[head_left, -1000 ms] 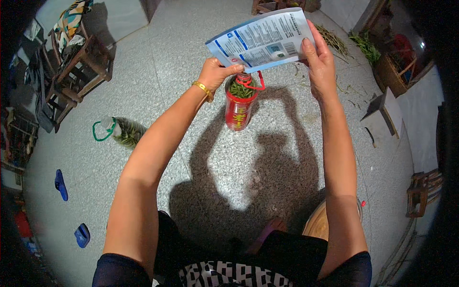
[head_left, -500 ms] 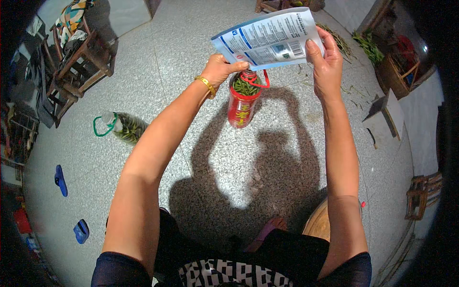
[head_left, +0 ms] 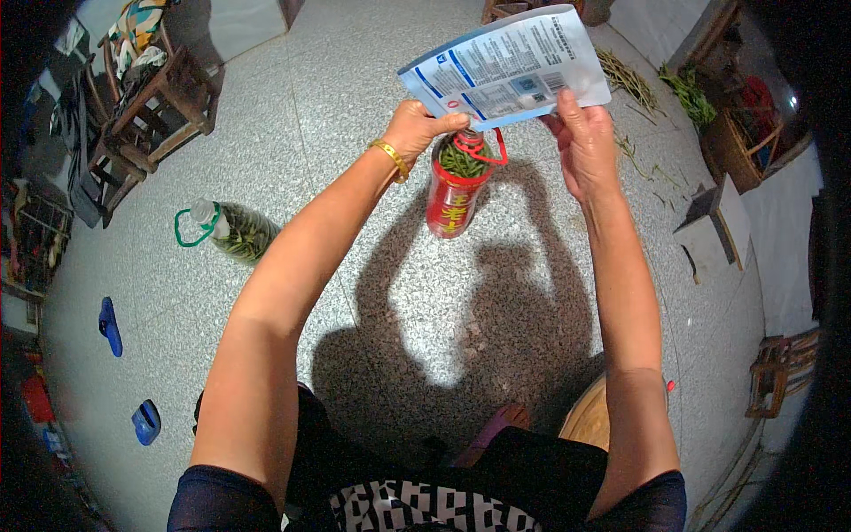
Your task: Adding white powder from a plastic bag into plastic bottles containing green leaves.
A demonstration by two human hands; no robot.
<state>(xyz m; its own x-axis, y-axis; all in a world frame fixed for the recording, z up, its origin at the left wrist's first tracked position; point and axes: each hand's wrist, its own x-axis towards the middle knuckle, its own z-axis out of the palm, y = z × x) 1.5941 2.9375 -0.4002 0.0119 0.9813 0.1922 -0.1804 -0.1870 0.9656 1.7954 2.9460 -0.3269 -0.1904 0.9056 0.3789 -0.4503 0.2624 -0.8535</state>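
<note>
Evidently, one packet [head_left: 507,69] is being held double-handed

The left hand [head_left: 413,133] is pinching its near left corner, the right hand [head_left: 587,146] its near right edge, apparently for steadiness; the packet is slanting over the red bottle [head_left: 456,197], any contact staying hidden.

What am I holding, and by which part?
A white-blue rectangular plastic pouch: left hand at its lower left corner, right hand near its lower right corner.

Pouch [head_left: 507,71] at bottle [head_left: 456,193], second bottle [head_left: 241,234] left, basket [head_left: 736,151] right

Smooth, glossy plastic pouch [head_left: 505,69].
</note>
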